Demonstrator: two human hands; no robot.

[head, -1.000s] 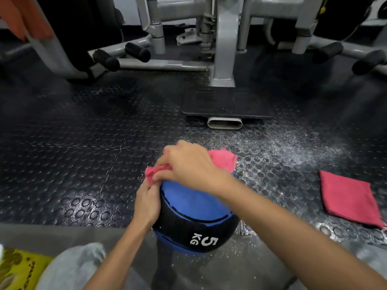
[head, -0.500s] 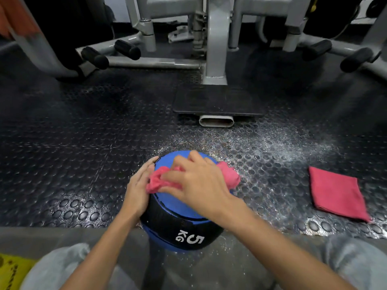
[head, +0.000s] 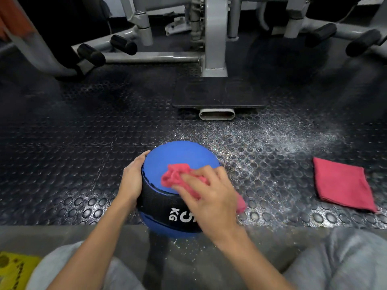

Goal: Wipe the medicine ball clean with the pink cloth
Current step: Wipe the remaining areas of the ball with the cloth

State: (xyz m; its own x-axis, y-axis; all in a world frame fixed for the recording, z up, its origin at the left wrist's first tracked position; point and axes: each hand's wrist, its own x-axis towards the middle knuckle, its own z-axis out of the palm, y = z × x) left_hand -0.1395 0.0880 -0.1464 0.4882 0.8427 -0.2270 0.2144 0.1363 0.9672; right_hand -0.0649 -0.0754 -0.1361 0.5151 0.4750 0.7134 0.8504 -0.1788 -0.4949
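The right hand (head: 209, 197) grips a bunched pink cloth (head: 176, 176), its fingers curled over the fabric and pressing it onto the blue top panel of the medicine ball (head: 178, 155); a tail of the cloth shows from under the hand at the ball's right side. The left hand (head: 132, 181) holds the ball's left flank, palm against it and fingers curved round its edge. The ball rests on the black studded rubber floor (head: 62, 164), just ahead of the person's grey-trousered knees (head: 345, 258); a black band crosses its near face, printed in white with "KG" and a "5" that the right hand partly hides. Well to the ball's right lies a second, folded pink cloth (head: 343, 183), flat on the floor and apart from everything else; between it and the ball, and beyond the ball, the floor is speckled with pale dust (head: 282, 139). Farther beyond the ball stands a grey gym machine (head: 213, 38) with a dark footplate (head: 217, 95) at its base and black foam rollers (head: 123, 45) to the ball's far left. Near and left of the ball, at the frame's corner, sits a yellow printed item (head: 14, 271), too cropped to identify.
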